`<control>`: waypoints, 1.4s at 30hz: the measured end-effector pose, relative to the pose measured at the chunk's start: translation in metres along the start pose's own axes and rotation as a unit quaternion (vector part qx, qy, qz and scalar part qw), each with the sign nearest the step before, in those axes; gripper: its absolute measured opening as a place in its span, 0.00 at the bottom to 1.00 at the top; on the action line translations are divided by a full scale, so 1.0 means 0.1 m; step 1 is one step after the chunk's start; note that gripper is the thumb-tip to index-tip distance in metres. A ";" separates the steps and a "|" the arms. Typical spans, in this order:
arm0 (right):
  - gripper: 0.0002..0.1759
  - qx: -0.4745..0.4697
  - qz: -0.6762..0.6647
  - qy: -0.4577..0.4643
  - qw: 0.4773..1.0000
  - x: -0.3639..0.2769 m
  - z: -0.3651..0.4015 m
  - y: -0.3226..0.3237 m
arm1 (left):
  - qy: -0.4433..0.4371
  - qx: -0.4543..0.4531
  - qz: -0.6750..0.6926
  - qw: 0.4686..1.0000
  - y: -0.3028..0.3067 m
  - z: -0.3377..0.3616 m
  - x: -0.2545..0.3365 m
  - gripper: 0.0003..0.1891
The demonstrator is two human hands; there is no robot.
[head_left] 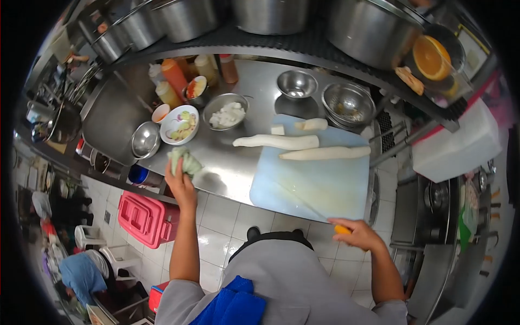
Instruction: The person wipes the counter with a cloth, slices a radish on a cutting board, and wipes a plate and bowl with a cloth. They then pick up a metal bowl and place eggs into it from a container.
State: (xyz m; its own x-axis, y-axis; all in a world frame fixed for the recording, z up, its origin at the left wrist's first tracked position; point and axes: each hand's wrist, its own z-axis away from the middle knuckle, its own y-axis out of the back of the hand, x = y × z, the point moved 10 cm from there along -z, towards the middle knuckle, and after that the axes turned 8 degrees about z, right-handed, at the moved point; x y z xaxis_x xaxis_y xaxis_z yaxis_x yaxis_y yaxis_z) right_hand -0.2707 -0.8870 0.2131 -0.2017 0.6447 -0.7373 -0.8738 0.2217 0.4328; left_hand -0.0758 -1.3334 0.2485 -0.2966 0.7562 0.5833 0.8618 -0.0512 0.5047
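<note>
My left hand is closed on a crumpled pale green cloth over the front left part of the steel counter. In my right hand is a knife with an orange handle, its blade lying low across the near part of the light blue cutting board. Two long white peeled roots, perhaps radishes, lie across the board: one root sticks out past its left edge, and the other root lies nearer me. Behind them are a short root piece and a small white chunk.
Left of the board stand a steel bowl of white pieces, a white bowl of cut vegetables and a steel bowl. Sauce bottles line the back. A colander stands behind the board. Large pots fill the overhead shelf.
</note>
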 end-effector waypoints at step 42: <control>0.16 0.293 0.094 -0.074 0.949 0.41 0.49 -0.21 | -0.166 -0.448 0.221 0.850 -3.54 -0.42 1.77 0.23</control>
State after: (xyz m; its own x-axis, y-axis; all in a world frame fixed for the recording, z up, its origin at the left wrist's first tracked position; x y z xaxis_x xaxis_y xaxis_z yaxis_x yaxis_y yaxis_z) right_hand -0.2395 -0.8292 0.1990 -0.2274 0.7997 -0.5557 -0.4239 0.4325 0.7958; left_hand -0.4503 -1.2089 0.2000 0.2350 0.6682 0.7059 0.1559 -0.7427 0.6512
